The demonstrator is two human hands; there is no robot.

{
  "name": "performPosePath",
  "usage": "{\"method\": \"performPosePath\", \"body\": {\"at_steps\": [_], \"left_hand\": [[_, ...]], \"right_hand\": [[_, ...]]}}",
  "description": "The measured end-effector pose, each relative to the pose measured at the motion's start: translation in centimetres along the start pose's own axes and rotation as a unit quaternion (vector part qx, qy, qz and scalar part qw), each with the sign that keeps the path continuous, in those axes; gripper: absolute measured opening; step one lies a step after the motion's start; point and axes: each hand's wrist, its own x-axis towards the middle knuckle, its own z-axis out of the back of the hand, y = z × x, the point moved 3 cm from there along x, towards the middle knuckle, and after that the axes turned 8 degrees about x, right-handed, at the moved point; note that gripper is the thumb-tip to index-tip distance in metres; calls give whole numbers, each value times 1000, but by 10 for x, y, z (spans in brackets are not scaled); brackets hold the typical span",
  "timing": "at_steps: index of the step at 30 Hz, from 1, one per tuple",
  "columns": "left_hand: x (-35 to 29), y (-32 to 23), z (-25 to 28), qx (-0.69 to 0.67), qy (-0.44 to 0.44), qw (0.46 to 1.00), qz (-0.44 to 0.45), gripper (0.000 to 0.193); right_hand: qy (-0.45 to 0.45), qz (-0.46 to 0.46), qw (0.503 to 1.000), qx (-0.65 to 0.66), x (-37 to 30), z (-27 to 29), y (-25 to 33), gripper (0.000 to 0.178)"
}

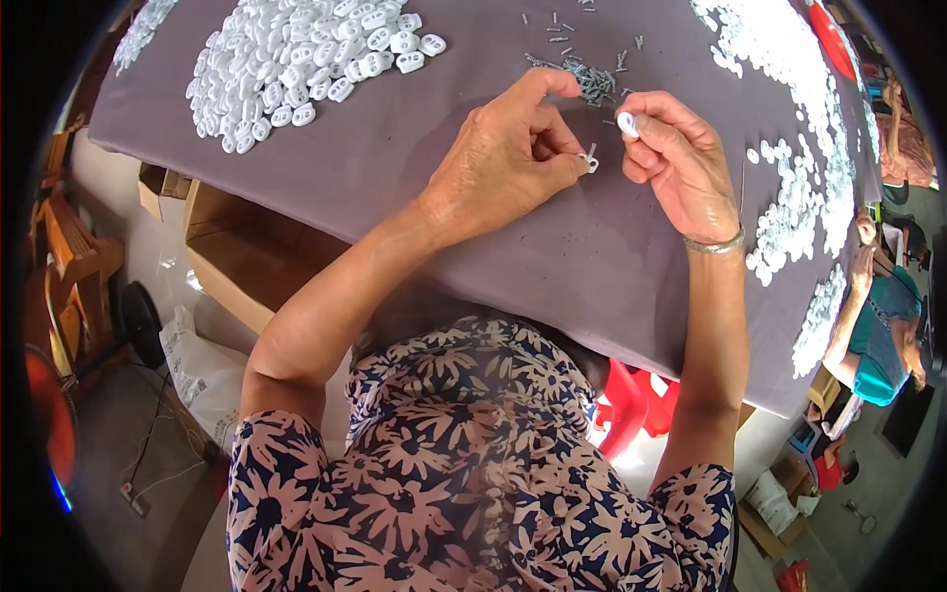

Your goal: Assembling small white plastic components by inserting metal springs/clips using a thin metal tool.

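Note:
My left hand (503, 148) pinches a small white plastic piece with a hole (592, 164) between thumb and fingertips. What looks like a small metal spring (593, 150) stands up from that piece. Just to the right, my right hand (681, 158) holds a white rounded cord-lock shell (626, 124) between thumb and forefinger. The two held parts are close together but apart. Right behind my hands lies a small heap of grey metal springs (595, 85), with several loose ones scattered around it. My left hand partly covers the near edge of that heap.
A large pile of white cord-lock shells (296, 64) covers the table's far left. Small white pieces (794, 197) spread along the right side of the grey-brown tablecloth (552, 266). A cardboard box (247, 247) stands below the left edge. Other people (883, 331) sit at the far right.

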Motion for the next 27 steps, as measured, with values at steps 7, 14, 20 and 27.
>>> {"method": "performPosePath", "body": {"at_steps": [7,14,20,27], "left_hand": [[1,2,0,7,10,1000,-2,51],[1,1,1,0,18,1000,7,51],[1,0,1,9,21,1000,7,51],[2,1,1,9,15,1000,-8,50]], "right_hand": [[-35,115,955,-270,-3,-14,-1,10],[3,147,941,-306,-5,-18,0,10],[14,158,933,-323,-6,-19,0,11],[28,169,931,-321,-6,-21,-1,10]]}}
